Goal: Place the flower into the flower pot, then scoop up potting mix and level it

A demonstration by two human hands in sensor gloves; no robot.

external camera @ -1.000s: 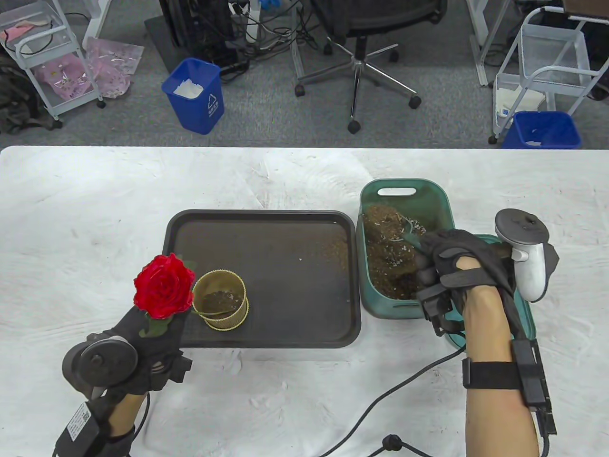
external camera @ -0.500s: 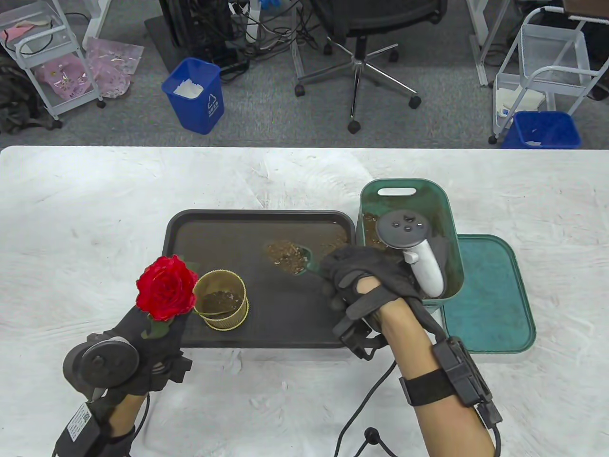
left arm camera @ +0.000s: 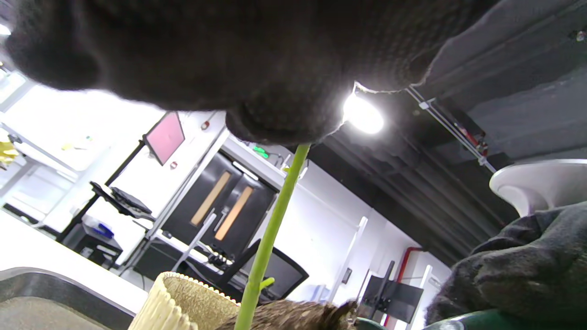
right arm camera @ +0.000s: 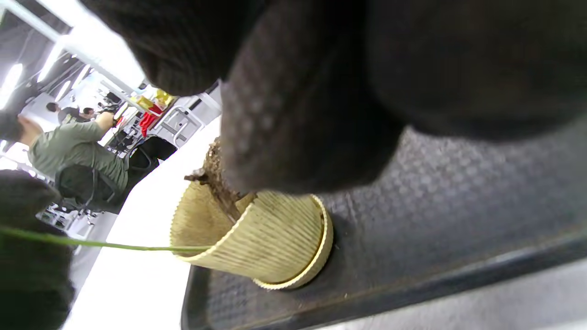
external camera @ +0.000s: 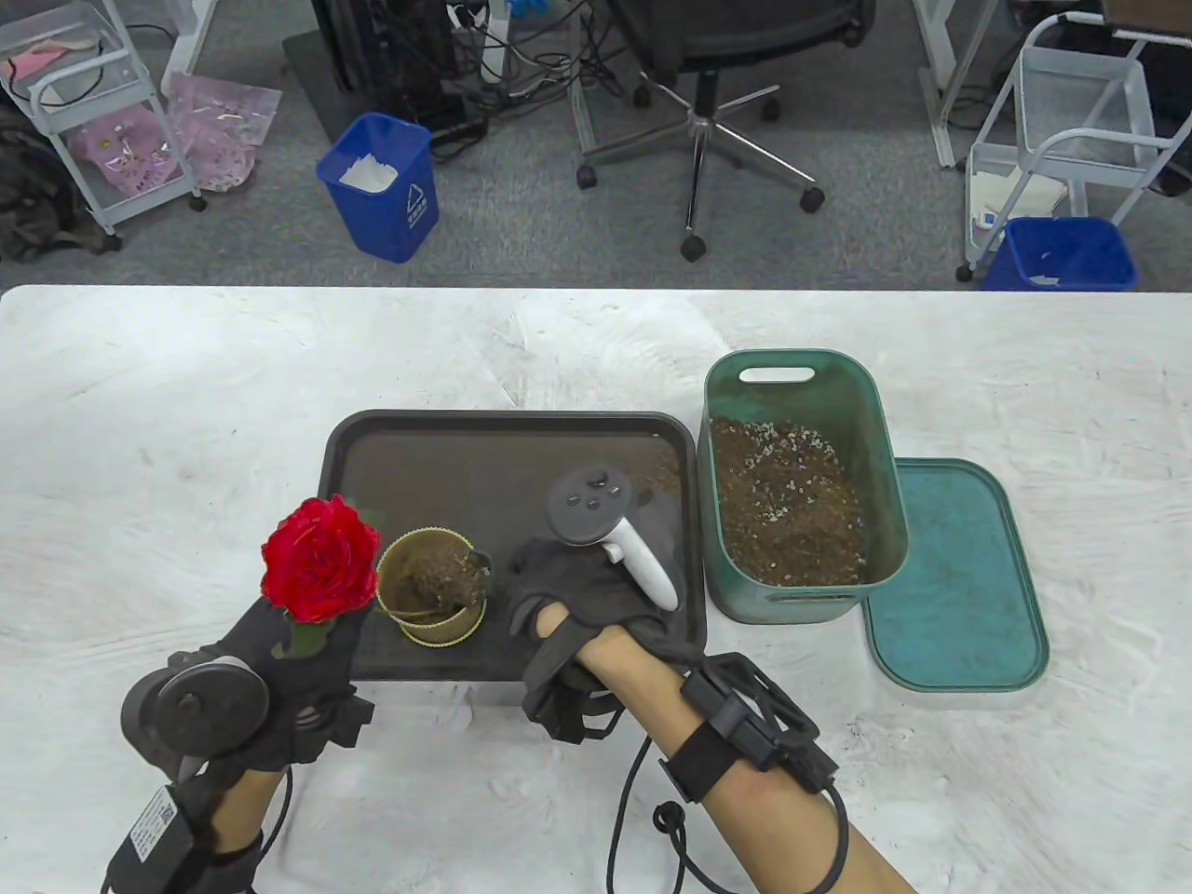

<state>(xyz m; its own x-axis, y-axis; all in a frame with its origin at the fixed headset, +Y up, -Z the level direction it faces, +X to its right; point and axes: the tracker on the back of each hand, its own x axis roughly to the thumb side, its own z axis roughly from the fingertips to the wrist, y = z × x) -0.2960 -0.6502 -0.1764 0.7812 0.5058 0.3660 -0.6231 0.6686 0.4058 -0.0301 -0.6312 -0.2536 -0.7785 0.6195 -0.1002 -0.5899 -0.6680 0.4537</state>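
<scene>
Right hand [external camera: 568, 596] curled round scoop handle, scoop tip [external camera: 477, 561] at flower pot [external camera: 432, 601] rim, mix heaped inside. Left hand [external camera: 279, 652] pinches stem [left arm camera: 268, 238], rose [external camera: 319, 559] leaning out over pot's left edge, stem foot in pot. Pot on dark tray [external camera: 521, 438]; mix tub [external camera: 792, 484] well right on worktop. Step: tipping scoopful in. Next likely: empty scoop, spread mix level around stem.

Tray [external camera: 503, 438]: far half bare, passable. Near-left corner blocked by flower pot [external camera: 438, 631], right hand [external camera: 568, 582] beside it. Soil bin [external camera: 801, 372] walls the tray's right edge.
</scene>
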